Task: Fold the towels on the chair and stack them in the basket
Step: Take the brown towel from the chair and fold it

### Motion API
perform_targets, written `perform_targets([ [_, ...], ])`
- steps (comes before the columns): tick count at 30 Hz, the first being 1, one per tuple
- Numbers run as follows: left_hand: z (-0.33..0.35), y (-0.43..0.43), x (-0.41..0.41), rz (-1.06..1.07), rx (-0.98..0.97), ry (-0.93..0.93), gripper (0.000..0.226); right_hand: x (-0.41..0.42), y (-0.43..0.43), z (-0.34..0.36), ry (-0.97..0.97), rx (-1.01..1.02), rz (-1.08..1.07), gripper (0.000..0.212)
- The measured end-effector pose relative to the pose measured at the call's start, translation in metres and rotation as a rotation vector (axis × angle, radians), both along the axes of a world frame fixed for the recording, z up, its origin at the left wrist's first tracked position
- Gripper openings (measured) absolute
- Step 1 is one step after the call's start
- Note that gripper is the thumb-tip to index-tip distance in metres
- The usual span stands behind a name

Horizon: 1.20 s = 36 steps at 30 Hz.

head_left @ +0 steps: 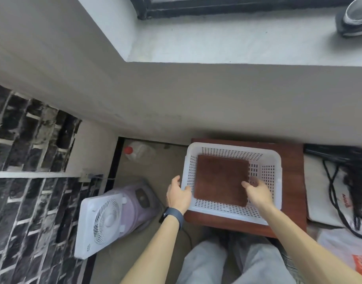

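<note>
folded brown towel: flat inside white basket, lower centre of frame, on table. right hand: loose-fingered at towel's right edge, nearer. left hand: relaxed, outside basket's left rim, holding nothing.

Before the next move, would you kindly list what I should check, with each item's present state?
1. Brown folded towel lies flat inside the white perforated plastic basket: ok.
2. Basket rests on the reddish-brown wooden seat: ok.
3. Left hand is clear of the towel, at the basket's left rim: ok.
4. Right hand is clear of the towel: cannot tell; its fingers lie over the towel's right edge.
5. More towels to fold: cannot tell; none in view.
</note>
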State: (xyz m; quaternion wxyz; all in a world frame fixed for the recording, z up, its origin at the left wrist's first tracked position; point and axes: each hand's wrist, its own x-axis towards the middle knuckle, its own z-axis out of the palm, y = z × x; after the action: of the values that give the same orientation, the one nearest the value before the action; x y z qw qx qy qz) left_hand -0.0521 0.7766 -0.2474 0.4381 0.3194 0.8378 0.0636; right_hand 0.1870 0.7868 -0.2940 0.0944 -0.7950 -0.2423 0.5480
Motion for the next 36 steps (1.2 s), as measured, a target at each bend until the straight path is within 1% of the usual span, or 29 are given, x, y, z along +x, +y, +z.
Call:
perform_targets([
  [2,-0.004,-0.001,-0.002,-0.045,0.012,-0.02,0.04,-0.005,-0.001,-0.002,-0.004,-0.016,0.036,0.052],
  [5,-0.006,-0.006,-0.002,-0.052,0.053,-0.004,0.038,-0.017,-0.003,-0.006,0.036,-0.023,0.092,0.056],
  [8,-0.01,-0.01,-0.004,-0.078,0.077,-0.01,0.037,-0.024,-0.006,-0.007,0.092,-0.017,0.088,0.06],
  [9,-0.012,-0.011,-0.005,-0.087,0.076,-0.009,0.038,-0.023,-0.007,-0.007,0.069,-0.01,0.083,0.062],
  [11,-0.014,-0.013,-0.004,-0.147,0.073,0.039,0.047,-0.017,-0.01,-0.005,-0.057,0.017,0.102,0.065],
  [12,-0.013,-0.015,-0.002,-0.229,0.097,0.123,0.054,-0.013,-0.014,-0.005,-0.136,0.042,0.134,0.067],
  [13,-0.011,-0.016,0.001,-0.349,0.163,0.233,0.06,-0.011,-0.018,-0.004,-0.21,0.088,0.19,0.067],
  [14,-0.01,-0.014,0.006,-0.5,0.259,0.331,0.064,-0.01,-0.022,-0.002,-0.283,0.159,0.275,0.067],
  [16,-0.014,-0.006,0.017,-0.844,0.407,0.429,0.068,-0.011,-0.031,-0.002,-0.418,0.336,0.518,0.067],
  [18,-0.023,0.007,0.029,-1.189,0.384,0.473,0.068,-0.015,-0.034,-0.007,-0.497,0.465,0.796,0.073],
  [20,-0.034,0.023,0.037,-1.416,0.271,0.57,0.065,-0.017,-0.028,-0.015,-0.506,0.444,1.032,0.086],
  [21,-0.039,0.03,0.039,-1.47,0.199,0.639,0.063,-0.016,-0.024,-0.021,-0.504,0.386,1.112,0.09],
  [22,-0.045,0.036,0.039,-1.487,0.116,0.699,0.065,-0.013,-0.02,-0.026,-0.505,0.324,1.163,0.092],
  [24,-0.056,0.045,0.037,-1.464,-0.026,0.771,0.079,-0.005,-0.012,-0.036,-0.506,0.237,1.214,0.091],
  [26,-0.064,0.048,0.036,-1.472,-0.086,0.8,0.089,-0.001,-0.01,-0.043,-0.489,0.197,1.229,0.089],
  [30,-0.065,0.042,0.04,-1.494,-0.081,0.797,0.087,-0.001,-0.014,-0.043,-0.465,0.168,1.224,0.089],
  [32,-0.059,0.036,0.04,-1.457,-0.076,0.78,0.082,-0.003,-0.014,-0.032,-0.479,0.167,1.229,0.088],
  [34,-0.048,0.026,0.036,-1.392,-0.048,0.712,0.076,-0.004,-0.018,-0.013,-0.492,0.195,1.219,0.081],
  [36,-0.033,0.009,0.029,-1.304,0.023,0.62,0.074,-0.004,-0.024,0.009,-0.482,0.253,1.194,0.073],
])
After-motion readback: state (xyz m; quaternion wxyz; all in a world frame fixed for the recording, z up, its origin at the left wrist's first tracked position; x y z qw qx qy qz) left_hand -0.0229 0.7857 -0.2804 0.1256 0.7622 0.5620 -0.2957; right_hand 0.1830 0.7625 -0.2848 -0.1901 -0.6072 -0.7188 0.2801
